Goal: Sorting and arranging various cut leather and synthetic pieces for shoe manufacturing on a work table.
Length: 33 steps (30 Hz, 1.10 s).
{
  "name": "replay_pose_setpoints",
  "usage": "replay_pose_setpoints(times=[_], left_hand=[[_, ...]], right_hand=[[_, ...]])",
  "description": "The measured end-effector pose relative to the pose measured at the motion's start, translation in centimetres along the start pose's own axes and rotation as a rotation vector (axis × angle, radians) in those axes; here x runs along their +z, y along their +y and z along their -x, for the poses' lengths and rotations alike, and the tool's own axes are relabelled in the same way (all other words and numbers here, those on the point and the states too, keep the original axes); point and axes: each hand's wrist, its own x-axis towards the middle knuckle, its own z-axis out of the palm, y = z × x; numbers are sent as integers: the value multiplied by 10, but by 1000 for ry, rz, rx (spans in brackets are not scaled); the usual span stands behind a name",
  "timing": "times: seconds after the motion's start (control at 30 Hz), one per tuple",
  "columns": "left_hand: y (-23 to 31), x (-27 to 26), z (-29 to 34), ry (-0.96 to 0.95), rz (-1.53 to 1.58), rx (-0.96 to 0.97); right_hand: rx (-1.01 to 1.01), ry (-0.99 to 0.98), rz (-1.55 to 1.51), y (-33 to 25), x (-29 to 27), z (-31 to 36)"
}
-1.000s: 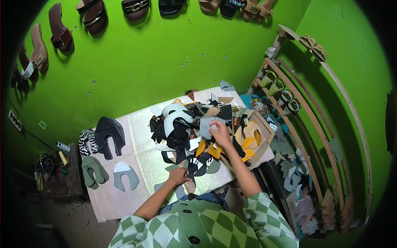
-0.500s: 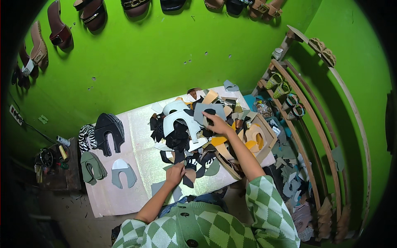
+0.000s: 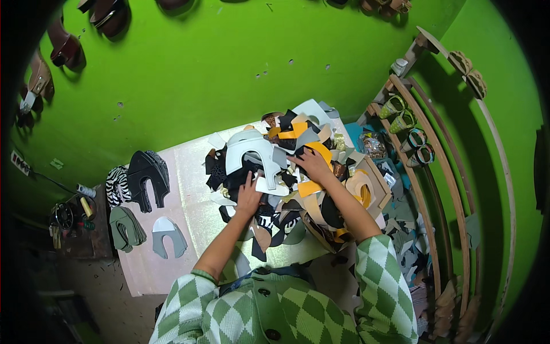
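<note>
A heap of cut leather and fabric scraps in black, yellow, grey and tan covers the table's middle. My left hand (image 3: 249,198) rests at the near side of the heap with its fingers stretched out, touching dark scraps. My right hand (image 3: 314,166) lies over the heap's right part, fingers apart, against a yellow strip (image 3: 319,150). Between the hands, on top, sits a pale blue-white horseshoe-shaped shoe upper piece (image 3: 236,156). Another pale piece (image 3: 312,109) lies at the heap's far edge. What lies under my fingers is partly hidden.
On the table's left are stacks of black (image 3: 140,175), zebra-print (image 3: 116,186) and olive green (image 3: 126,228) cut pieces, plus a grey-and-white piece (image 3: 169,238). A wooden rack (image 3: 424,155) with sandals stands right, scraps piled below. A small side table (image 3: 86,235) holds thread spools.
My right hand has let go of the grey piece and moved right onto the scraps. My left hand has moved forward from the near edge into the heap. A pale piece now lies at the far edge.
</note>
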Motion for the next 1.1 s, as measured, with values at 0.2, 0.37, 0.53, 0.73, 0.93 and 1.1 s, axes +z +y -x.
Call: replay_pose_setpoints(times=[0.2, 0.37, 0.53, 0.73, 0.93, 1.1], left_hand=[[-49, -15, -37, 153, 250, -208], [-51, -50, -60, 106, 266, -259], [-56, -57, -60, 234, 358, -427], [-48, -56, -51, 460, 260, -415], [-40, -42, -17, 560, 354, -126], [-24, -13, 5, 204, 332, 78]], right_hand=[[154, 53, -549, -45, -47, 7], [94, -158, -613, -128, 11, 84], [271, -306, -399, -179, 4, 91], [294, -29, -422, -180, 29, 50], [380, -421, -50, -106, 52, -2], [305, -627, -420, -86, 40, -13]])
